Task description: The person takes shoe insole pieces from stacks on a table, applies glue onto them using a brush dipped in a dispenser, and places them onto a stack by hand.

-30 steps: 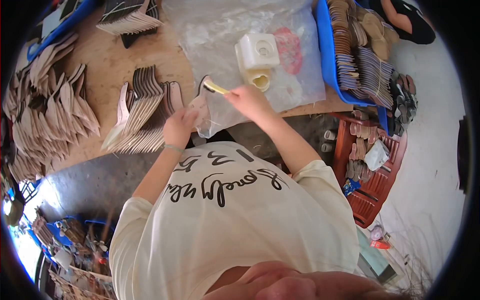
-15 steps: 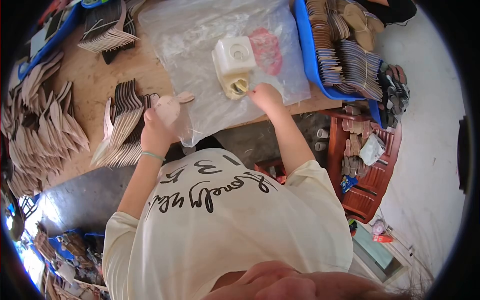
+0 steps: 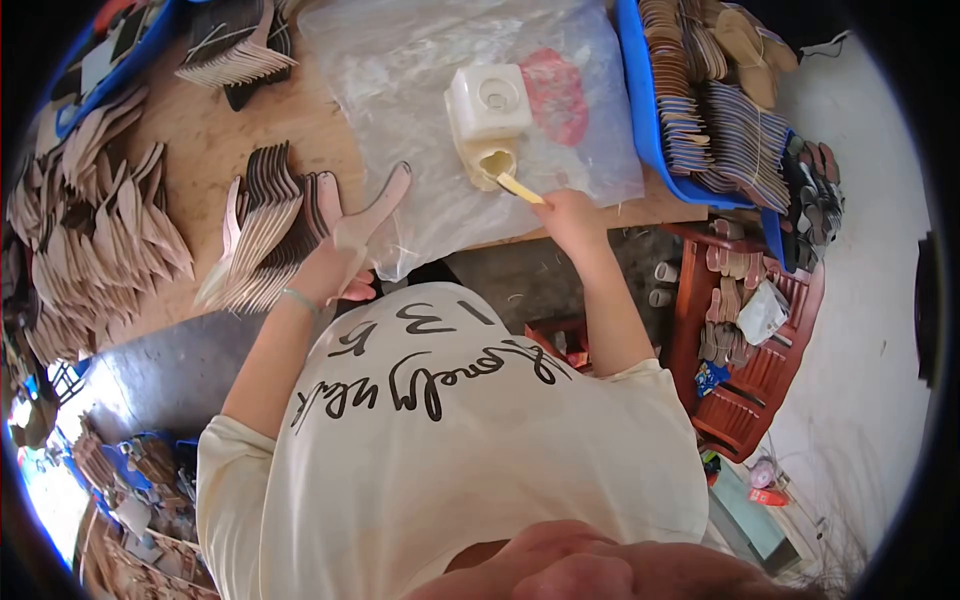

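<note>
My left hand [image 3: 335,274] holds a pale pink insole-shaped piece [image 3: 382,206] by its wider end, beside a row of similar pieces [image 3: 268,225] on the table. Its narrow end points up and to the right. My right hand [image 3: 573,220] is closed on the yellow handle of a small brush [image 3: 522,190]. The brush's tip is at the mouth of a cream-white plastic container [image 3: 490,108], whose opening faces me. Under the container lies a clear plastic sheet [image 3: 400,110] with a pink patch [image 3: 556,97].
Stacked pale pieces [image 3: 100,235] cover the table's left side, with a tied bundle [image 3: 238,45] farther back. A blue crate [image 3: 640,110] of tied insoles stands at the right. Below it is a red-brown rack [image 3: 745,400] with more pieces and a white bag.
My right hand went from the piece to the container with the brush, dipped it in, and has drawn it back to the mouth. My left hand has turned the piece and moved it leftward.
</note>
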### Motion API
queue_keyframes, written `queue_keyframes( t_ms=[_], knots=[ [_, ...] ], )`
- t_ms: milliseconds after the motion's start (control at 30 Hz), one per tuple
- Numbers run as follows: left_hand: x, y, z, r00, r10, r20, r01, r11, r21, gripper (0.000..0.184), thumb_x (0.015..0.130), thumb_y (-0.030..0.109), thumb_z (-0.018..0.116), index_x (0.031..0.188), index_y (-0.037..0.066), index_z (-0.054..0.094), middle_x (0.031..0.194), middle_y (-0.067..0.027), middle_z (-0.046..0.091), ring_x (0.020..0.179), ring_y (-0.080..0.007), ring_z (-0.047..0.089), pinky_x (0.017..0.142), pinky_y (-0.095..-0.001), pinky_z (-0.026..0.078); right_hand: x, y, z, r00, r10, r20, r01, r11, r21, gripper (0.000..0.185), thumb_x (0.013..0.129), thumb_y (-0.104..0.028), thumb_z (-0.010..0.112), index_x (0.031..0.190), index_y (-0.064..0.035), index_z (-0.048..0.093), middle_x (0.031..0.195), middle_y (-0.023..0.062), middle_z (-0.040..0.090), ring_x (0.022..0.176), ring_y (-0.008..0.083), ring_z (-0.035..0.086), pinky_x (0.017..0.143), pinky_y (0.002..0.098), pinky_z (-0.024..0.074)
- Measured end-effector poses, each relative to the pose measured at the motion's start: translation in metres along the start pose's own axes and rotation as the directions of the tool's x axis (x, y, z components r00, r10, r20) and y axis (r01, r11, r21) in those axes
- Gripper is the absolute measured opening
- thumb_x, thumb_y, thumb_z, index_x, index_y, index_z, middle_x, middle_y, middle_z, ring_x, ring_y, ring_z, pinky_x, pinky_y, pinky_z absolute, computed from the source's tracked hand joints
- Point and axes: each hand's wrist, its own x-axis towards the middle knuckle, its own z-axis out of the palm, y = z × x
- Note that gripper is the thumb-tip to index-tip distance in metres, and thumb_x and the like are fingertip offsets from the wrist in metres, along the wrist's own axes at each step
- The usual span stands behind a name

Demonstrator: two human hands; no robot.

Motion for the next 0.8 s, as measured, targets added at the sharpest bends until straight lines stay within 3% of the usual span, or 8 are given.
queue_keyframes(
  t_ms=[133, 267, 367, 467, 533, 633, 667, 800],
  knots=[
    [0.02, 0.004, -0.006, 0.998, 0.017, 0.069, -0.01, 0.994, -0.108, 0.034, 0.088, 0.015, 0.043, 0.113, -0.007, 0.052, 0.084, -0.0162, 0.064, 0.063, -0.0231, 0.065, 0.051, -0.0297, 0.056, -0.001, -0.003, 0.007, 0.999, -0.002, -0.04, 0.003, 1.0, 0.016, 0.03, 0.084, -0.033, 0.059, 0.082, -0.0052, 0.069, 0.076, 0.0173, 0.065, 0.076, 0.0368, 0.063, 0.068, 0.0467, 0.048],
    [0.033, 0.013, 0.0, 0.998, 0.016, -0.057, -0.026, 0.984, -0.174, 0.027, 0.087, 0.013, 0.047, 0.105, -0.006, 0.057, 0.074, -0.0105, 0.062, 0.058, -0.0166, 0.062, 0.048, -0.0257, 0.051, -0.015, 0.004, 0.003, 0.999, -0.007, 0.039, 0.002, 0.993, 0.122, 0.03, 0.086, -0.032, 0.059, 0.085, -0.0028, 0.068, 0.073, 0.0164, 0.064, 0.071, 0.0348, 0.062, 0.064, 0.0427, 0.047],
    [0.043, 0.021, -0.009, 0.999, -0.054, 0.0, 0.054, 0.986, -0.157, 0.024, 0.087, 0.014, 0.049, 0.101, -0.004, 0.056, 0.07, -0.008, 0.059, 0.053, -0.0139, 0.057, 0.043, -0.026, 0.046, -0.018, -0.002, 0.015, 0.996, -0.053, 0.072, 0.019, 0.911, 0.412, 0.03, 0.087, -0.03, 0.06, 0.091, -0.0007, 0.068, 0.07, 0.0147, 0.063, 0.065, 0.0261, 0.061, 0.062, 0.0363, 0.0461],
    [0.045, 0.029, -0.009, 0.994, -0.105, -0.027, 0.1, 0.985, -0.142, 0.019, 0.089, 0.018, 0.049, 0.096, 0.001, 0.055, 0.065, -0.0038, 0.057, 0.048, -0.0095, 0.05, 0.04, -0.0227, 0.038, -0.012, -0.03, 0.063, 0.969, -0.229, 0.098, 0.098, 0.71, 0.697, 0.031, 0.087, -0.028, 0.062, 0.097, 0.0006, 0.068, 0.07, 0.0103, 0.064, 0.064, 0.015, 0.056, 0.062, 0.0313, 0.0453],
    [0.049, 0.03, -0.011, 0.991, -0.133, -0.034, 0.128, 0.984, -0.123, 0.019, 0.09, 0.019, 0.048, 0.096, 0.002, 0.055, 0.064, -0.0028, 0.056, 0.046, -0.0082, 0.048, 0.039, -0.0215, 0.036, -0.009, -0.047, 0.097, 0.929, -0.351, 0.119, 0.163, 0.675, 0.719, 0.032, 0.087, -0.028, 0.063, 0.1, 0.0013, 0.068, 0.072, 0.0062, 0.066, 0.068, 0.0094, 0.055, 0.063, 0.0302, 0.0456],
    [0.055, 0.029, -0.016, 0.988, -0.149, -0.03, 0.145, 0.983, -0.114, 0.019, 0.09, 0.02, 0.048, 0.096, 0.002, 0.054, 0.064, -0.0022, 0.056, 0.045, -0.0068, 0.046, 0.039, -0.0207, 0.034, -0.011, -0.06, 0.137, 0.914, -0.372, 0.158, 0.085, 0.558, 0.825, 0.031, 0.088, -0.028, 0.063, 0.101, -0.0005, 0.069, 0.072, 0.0059, 0.066, 0.068, 0.0091, 0.056, 0.063, 0.0301, 0.0453],
    [0.057, 0.029, -0.017, 0.989, -0.147, -0.03, 0.142, 0.981, -0.129, 0.02, 0.09, 0.02, 0.048, 0.097, 0.002, 0.054, 0.064, -0.0022, 0.056, 0.045, -0.0066, 0.046, 0.038, -0.0206, 0.034, -0.01, -0.061, 0.147, 0.921, -0.357, 0.157, 0.079, 0.565, 0.821, 0.031, 0.089, -0.03, 0.061, 0.1, -0.0028, 0.071, 0.07, 0.0114, 0.065, 0.062, 0.0145, 0.057, 0.061, 0.031, 0.0447],
    [0.051, 0.029, -0.017, 0.988, -0.154, -0.027, 0.148, 0.978, -0.149, 0.02, 0.091, 0.019, 0.047, 0.1, 0.002, 0.053, 0.065, -0.0026, 0.056, 0.045, -0.0063, 0.046, 0.039, -0.0199, 0.035, -0.006, -0.074, 0.129, 0.926, -0.369, 0.084, 0.272, 0.802, 0.532, 0.03, 0.09, -0.033, 0.057, 0.094, -0.0061, 0.07, 0.065, 0.015, 0.061, 0.059, 0.0281, 0.058, 0.056, 0.0382, 0.044]
  ],
)
